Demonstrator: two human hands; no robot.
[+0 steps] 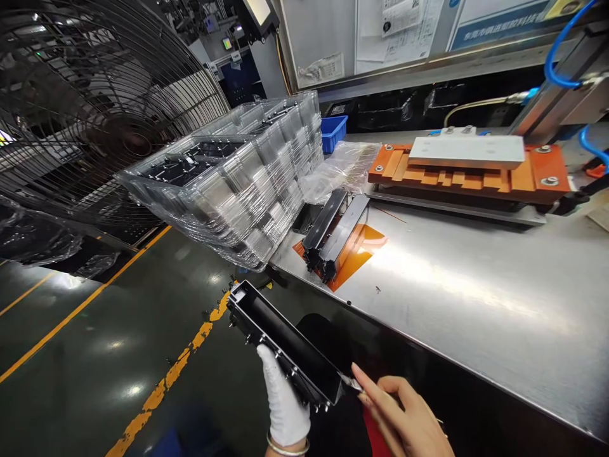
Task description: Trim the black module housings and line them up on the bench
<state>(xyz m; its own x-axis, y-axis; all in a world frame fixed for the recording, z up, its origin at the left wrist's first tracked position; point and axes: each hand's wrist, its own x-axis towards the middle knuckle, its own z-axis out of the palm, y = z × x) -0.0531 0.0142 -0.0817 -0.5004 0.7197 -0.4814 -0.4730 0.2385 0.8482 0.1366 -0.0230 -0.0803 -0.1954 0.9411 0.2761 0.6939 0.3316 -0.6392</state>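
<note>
My left hand (284,403), in a white glove, grips a long black plastic housing (290,339) from below near its lower end. The housing is an open trough with small metal pins along its side, held slanting in front of the table edge. My bare right hand (397,412) pinches a small metal tool (351,382), whose tip is at the lower right end of the housing. Two similar black parts (328,222) (349,228) lie side by side on an orange sheet (364,254) on the metal table (451,285).
Plastic-wrapped clear trays (247,190) are stacked at the table's left end. Behind them is a blue bin (333,132). An orange fixture (469,174) with a metal block stands at the back right. A large fan (109,108) is at the upper left.
</note>
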